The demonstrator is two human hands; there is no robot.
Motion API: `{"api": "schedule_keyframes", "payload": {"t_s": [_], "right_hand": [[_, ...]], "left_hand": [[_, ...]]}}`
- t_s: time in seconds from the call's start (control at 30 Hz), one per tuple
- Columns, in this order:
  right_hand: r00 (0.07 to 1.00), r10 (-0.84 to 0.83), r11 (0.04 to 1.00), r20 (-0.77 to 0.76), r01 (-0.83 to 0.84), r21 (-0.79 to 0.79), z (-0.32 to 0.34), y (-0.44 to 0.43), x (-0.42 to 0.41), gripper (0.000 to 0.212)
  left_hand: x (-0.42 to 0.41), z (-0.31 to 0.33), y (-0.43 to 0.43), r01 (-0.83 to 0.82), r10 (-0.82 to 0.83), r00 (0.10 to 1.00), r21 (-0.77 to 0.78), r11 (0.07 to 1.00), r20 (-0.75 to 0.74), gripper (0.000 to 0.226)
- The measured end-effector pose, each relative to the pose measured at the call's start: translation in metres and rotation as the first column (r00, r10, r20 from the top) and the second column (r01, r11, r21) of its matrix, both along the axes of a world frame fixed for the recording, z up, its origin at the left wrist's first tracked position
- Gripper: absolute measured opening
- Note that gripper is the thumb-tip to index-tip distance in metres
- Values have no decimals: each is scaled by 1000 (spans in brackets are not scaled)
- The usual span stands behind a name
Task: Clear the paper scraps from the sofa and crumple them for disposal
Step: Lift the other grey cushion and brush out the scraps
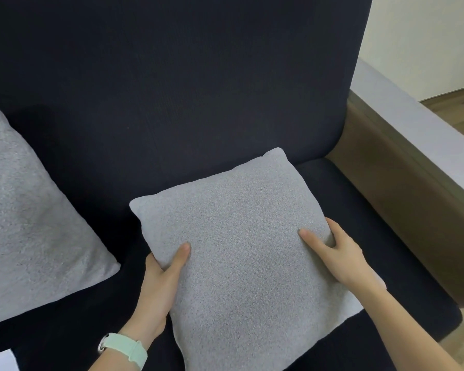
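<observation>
A grey square cushion (241,253) lies on the dark navy sofa seat (359,210). My left hand (164,279) grips its left edge, thumb on top and fingers underneath. My right hand (335,253) holds its right edge, thumb pressed on the top face. No paper scraps show on the visible part of the sofa. A white object (0,360) peeks in at the bottom left corner; I cannot tell what it is.
A second grey cushion (30,218) rests on the seat at the left. The sofa's tall dark backrest (185,76) fills the upper frame. A brown and grey armrest (413,162) borders the right side, with wooden floor (461,116) beyond it.
</observation>
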State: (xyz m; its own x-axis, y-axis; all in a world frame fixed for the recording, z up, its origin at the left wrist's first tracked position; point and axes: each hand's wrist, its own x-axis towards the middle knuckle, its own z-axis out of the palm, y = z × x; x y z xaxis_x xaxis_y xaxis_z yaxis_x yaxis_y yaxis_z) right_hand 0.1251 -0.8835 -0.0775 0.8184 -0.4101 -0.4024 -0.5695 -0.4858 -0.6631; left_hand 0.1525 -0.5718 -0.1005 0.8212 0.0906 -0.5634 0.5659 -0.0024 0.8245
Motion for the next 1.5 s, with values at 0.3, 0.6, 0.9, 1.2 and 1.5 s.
{"api": "schedule_keyframes", "payload": {"t_s": [0.3,0.6,0.9,1.2,1.5], "right_hand": [[982,-90,990,168,69,127,6,12,-23,11],[924,-161,982,347,115,149,36,13,-12,27],[864,-124,982,488,38,182,67,20,30,26],[827,-139,958,545,-26,285,64,32,59,22],[841,-159,943,517,-25,331,44,35,78,29]], "left_hand": [[4,46,-15,49,-48,983,-5,999,176,70],[18,91,-16,46,-56,923,35,998,382,76],[50,125,-5,19,-61,815,78,997,576,72],[74,127,5,-5,-103,742,160,987,663,74],[89,108,13,-25,-157,665,232,972,730,67]]}}
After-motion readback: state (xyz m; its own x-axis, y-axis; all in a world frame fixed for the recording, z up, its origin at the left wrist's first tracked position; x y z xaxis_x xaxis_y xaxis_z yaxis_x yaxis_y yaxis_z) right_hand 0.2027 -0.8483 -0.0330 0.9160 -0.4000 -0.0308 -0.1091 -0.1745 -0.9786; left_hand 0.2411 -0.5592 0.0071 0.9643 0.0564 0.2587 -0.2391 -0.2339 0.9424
